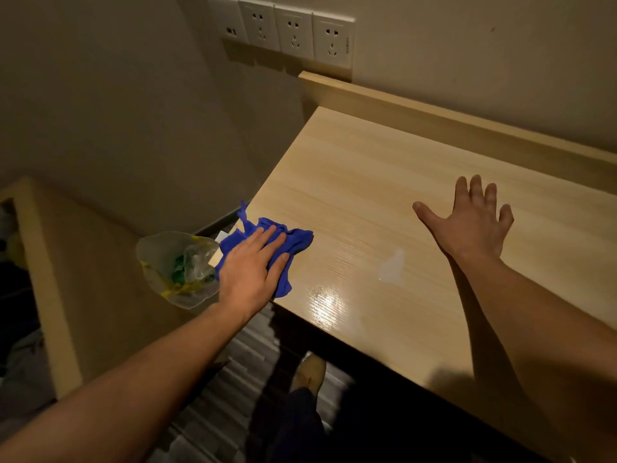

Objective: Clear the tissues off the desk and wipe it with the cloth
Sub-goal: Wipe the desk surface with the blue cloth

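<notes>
The left hand [248, 269] lies flat on the blue cloth [267, 248], fingers stretched out and pressing rather than clenched, so it pins the cloth against the table [384, 182] instead of gripping it; that is the hold you want for wiping, palm weight spread over the fabric. The cloth sits bunched at the table's near left corner, about nine o'clock from the middle of the top, with a fold spilling over the edge. I take it the sweep is working along that border, and the overhang suggests crumbs are being pushed off toward the bin [177, 269], which stands on the floor just beside that corner, lined with a clear bag and holding what looks like plastic rubbish. The right hand [470, 222] is open and empty, fingers spread, out toward three o'clock; whether it rests on the wood or hovers just above, I cannot tell, but it looks placed to steady the body during the reach. No tissues remain on the part of the top I can see, so the clearing seems done. A pale smear [392, 265] shows between the two hands, near the lamp glare at six o'clock, probably the next patch needing the cloth.
</notes>
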`<move>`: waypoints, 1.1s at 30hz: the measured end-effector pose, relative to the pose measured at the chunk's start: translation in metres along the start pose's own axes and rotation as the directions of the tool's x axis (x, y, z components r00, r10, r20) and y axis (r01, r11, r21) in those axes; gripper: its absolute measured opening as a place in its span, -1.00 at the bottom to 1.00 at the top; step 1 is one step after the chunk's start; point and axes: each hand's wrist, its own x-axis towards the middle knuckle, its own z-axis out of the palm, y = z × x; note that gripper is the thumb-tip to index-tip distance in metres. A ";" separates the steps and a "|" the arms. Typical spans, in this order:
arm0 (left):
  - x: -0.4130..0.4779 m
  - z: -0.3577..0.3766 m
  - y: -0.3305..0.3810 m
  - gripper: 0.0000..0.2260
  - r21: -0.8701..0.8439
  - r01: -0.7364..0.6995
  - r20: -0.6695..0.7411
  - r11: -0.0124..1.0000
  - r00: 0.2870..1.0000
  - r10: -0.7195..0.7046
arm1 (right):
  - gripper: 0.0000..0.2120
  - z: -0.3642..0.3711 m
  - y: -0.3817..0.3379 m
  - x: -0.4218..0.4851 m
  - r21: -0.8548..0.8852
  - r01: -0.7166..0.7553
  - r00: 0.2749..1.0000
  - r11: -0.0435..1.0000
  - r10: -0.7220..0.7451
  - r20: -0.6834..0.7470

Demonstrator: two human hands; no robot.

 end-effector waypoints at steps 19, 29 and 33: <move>0.232 -0.003 0.191 -0.61 -0.161 -0.183 0.043 0.970 0.980 0.192 | 0.04 0.009 0.001 0.010 -0.019 -0.039 0.999 0.999 0.038 -0.017; 0.201 0.011 0.038 -0.31 0.116 -0.231 0.201 0.966 0.958 0.205 | 0.04 0.010 -0.001 0.010 -0.044 -0.046 0.999 0.998 0.046 -0.021; 0.183 0.022 0.008 -0.28 0.208 -0.216 0.194 0.954 0.965 0.176 | 0.02 0.007 -0.002 0.010 -0.016 -0.040 0.999 0.999 0.040 -0.009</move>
